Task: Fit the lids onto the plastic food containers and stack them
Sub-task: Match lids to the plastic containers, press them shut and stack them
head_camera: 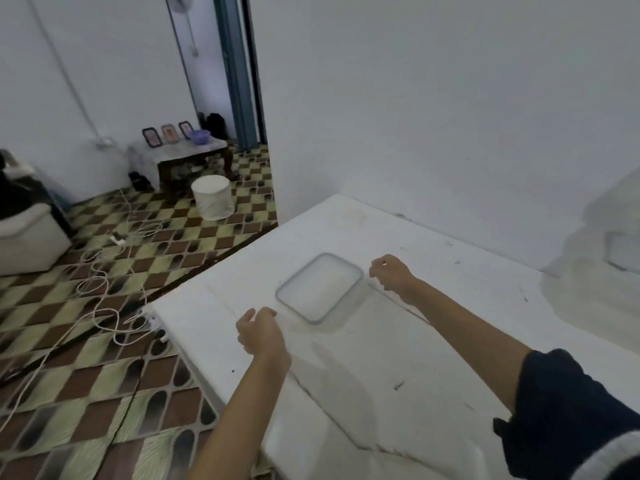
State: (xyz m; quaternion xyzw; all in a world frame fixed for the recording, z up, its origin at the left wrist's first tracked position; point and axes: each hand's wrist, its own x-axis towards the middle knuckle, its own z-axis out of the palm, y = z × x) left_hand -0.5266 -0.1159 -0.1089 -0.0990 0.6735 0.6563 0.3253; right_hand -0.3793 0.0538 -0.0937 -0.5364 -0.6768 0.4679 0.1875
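A clear rectangular plastic container [319, 287] with rounded corners rests on the white table [398, 358], near its middle. Whether a lid sits on it I cannot tell. My left hand [259, 332] hovers just off the container's near left corner, fingers loosely curled and holding nothing. My right hand [393, 273] is just off the container's right side, fingers curled, also with nothing in it. Neither hand touches the container. At the far right a second clear plastic item [620, 252] lies blurred on the white sheeting.
The table's left edge [194, 348] drops to a checkered floor with tangled white cables [104, 289] and a power strip. A white bucket [212, 197] and a low table [180, 150] stand further back. White crumpled sheeting [595, 271] rises at the right against the wall.
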